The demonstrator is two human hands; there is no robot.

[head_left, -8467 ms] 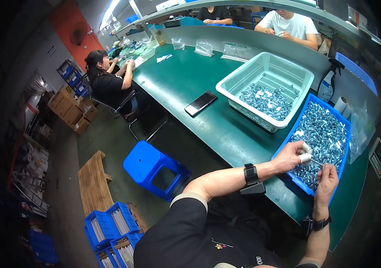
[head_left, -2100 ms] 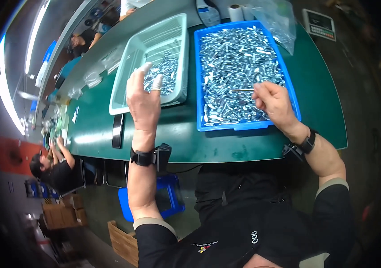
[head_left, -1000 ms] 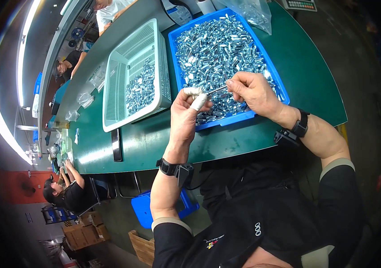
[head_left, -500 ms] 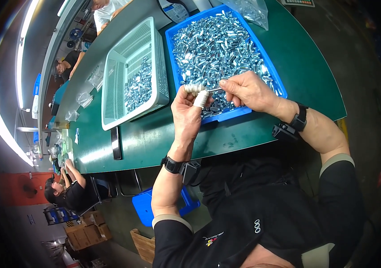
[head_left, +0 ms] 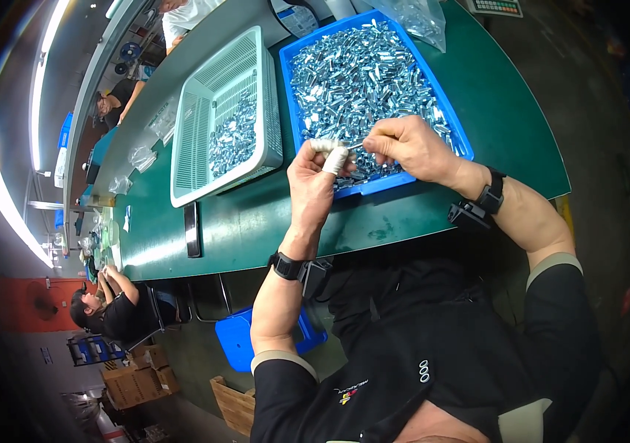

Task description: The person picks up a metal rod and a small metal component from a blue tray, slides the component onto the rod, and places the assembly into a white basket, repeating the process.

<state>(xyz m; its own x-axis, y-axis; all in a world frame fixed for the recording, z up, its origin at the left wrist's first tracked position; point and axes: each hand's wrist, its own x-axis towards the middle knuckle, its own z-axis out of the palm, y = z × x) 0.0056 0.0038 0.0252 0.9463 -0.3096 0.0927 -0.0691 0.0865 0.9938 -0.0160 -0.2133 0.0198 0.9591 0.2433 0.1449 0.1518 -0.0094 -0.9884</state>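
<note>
My left hand (head_left: pixel 316 173), with white tape wrapped round its thumb and forefinger, is closed in a pinch over the near edge of the blue tray (head_left: pixel 363 190). From its fingertips a thin metal piece (head_left: pixel 355 146) reaches across to my right hand (head_left: pixel 412 150), whose thumb and fingers are pinched at its other end. Whether this is one piece or two meeting is too small to tell. Below both hands, the tray is heaped with small shiny metal parts (head_left: pixel 363 81). A pale green slotted basket (head_left: pixel 215 74) to the left holds a smaller heap of similar parts (head_left: pixel 235 136).
The green table (head_left: pixel 256 235) curves away at the right. On it lie a black phone-like slab (head_left: pixel 192 230), clear plastic bags (head_left: pixel 420 23) and, at the far corner, a keypad device (head_left: pixel 494 6). A blue stool (head_left: pixel 237 341) stands below its edge. Other people (head_left: pixel 127 306) sit farther along.
The view has shifted slightly. Both hands stay pinched together over the tray; my right fingers have curled a little more around the thin metal piece.
</note>
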